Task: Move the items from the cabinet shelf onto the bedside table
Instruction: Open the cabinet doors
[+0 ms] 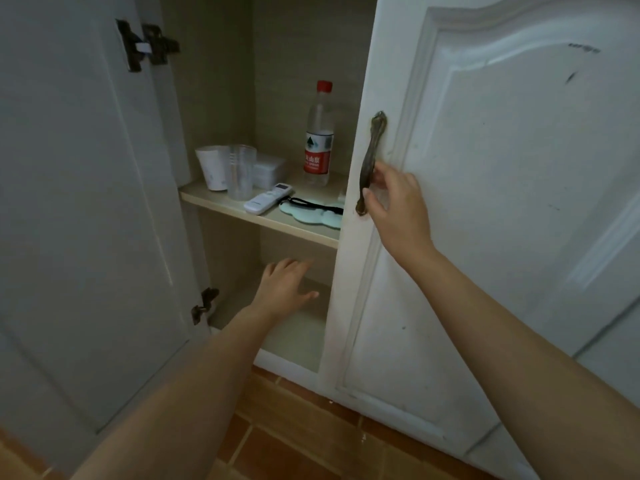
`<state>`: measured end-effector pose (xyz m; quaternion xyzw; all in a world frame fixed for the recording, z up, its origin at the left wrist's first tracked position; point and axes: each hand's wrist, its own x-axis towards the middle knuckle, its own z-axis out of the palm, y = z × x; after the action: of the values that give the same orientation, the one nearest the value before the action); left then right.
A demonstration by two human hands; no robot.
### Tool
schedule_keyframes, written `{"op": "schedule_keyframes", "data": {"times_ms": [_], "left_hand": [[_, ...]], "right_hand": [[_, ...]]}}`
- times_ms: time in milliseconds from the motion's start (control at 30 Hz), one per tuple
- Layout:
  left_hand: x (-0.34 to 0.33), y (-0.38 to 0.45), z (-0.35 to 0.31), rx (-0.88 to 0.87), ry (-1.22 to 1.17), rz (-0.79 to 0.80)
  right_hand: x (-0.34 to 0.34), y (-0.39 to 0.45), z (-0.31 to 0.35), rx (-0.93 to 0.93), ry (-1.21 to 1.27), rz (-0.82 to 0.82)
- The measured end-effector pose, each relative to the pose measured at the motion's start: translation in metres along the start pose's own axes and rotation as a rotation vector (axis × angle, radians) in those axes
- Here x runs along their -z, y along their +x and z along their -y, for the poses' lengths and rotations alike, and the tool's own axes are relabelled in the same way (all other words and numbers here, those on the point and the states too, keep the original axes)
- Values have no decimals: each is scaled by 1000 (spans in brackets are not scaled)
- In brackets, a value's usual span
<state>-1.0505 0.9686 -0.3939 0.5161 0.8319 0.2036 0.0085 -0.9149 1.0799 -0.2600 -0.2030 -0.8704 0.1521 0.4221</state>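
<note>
Items for the task sit on the cabinet shelf (pixel 263 221) at centre frame: a water bottle (pixel 318 136) upright at the back, a paper cup (pixel 213 171) and clear cup (pixel 240 171) toward the left, a remote (pixel 267 198) and an eye mask (pixel 311 216) near the front edge. The right hand (pixel 394 206) has its fingers closed on the door handle (pixel 371 161). The left hand (pixel 284 289) reaches in below the shelf, fingers apart and empty. Rising from there, it could clip the shelf edge or knock the light cups and tall bottle over.
</note>
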Motion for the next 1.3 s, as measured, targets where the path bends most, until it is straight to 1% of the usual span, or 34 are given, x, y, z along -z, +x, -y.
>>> {"op": "schedule_keyframes", "data": {"times_ms": [233,333,433,633,733,1000,1167,1300], "left_hand": [[-24,38,1,-115,-126,53],[-30,49,-3,-174,-209,25],[-31,56,-3,-188,-302,7],[-32,62,5,-255,-367,3],[-33,63,6,-261,-394,-4],[-26,50,11,-295,-399,7],[-20,20,9,-286,-395,9],[-18,-6,7,-257,-374,-13]], "right_hand": [[-7,3,4,-89,5,-70],[-8,4,8,-137,0,-106],[-9,4,11,-169,-25,-101],[-8,4,15,-233,-68,-95],[-8,3,19,-249,-89,-100],[-2,-4,39,-291,-156,-81],[8,-26,55,-307,-125,-72],[15,-45,64,-282,-94,-79]]}}
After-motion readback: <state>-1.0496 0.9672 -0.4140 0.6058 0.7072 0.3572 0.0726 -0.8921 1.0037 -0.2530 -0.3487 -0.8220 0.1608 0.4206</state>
